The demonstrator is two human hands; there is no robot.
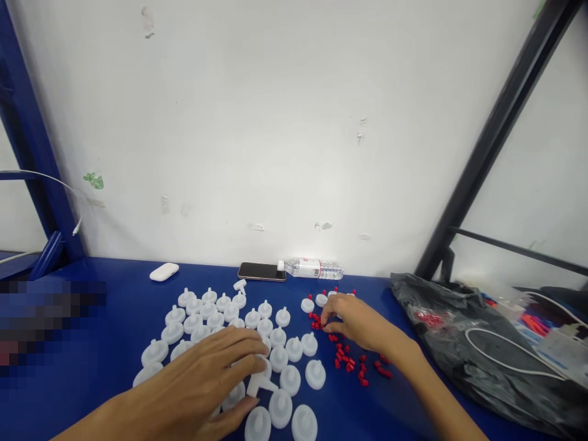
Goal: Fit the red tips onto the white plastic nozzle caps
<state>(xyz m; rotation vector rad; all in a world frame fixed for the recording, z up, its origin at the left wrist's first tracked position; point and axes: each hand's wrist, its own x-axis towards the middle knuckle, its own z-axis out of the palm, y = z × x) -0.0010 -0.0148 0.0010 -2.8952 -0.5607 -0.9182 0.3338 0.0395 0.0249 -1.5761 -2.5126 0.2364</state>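
Observation:
My left hand [215, 380] reaches over a spread of white nozzle caps [278, 359]. Between its thumb and fingers is one white nozzle cap [255, 384], tipped on its side with the spout pointing right. On the right, my right hand [346, 318] is down at a scatter of small red tip caps [344, 356]. Its thumb and forefinger pinch at a red tip cap [323, 327], mostly covered by the fingertips. Behind that hand stand several white nozzle caps with red tips [321, 299], partly hidden by it.
Along the wall lie a white case [164, 272], a phone [261, 271] and a clear water bottle [312, 268] on its side. A grey plastic bag [441, 343] with a white cable covers the right of the blue table [114, 312]. Slanted metal posts flank both sides.

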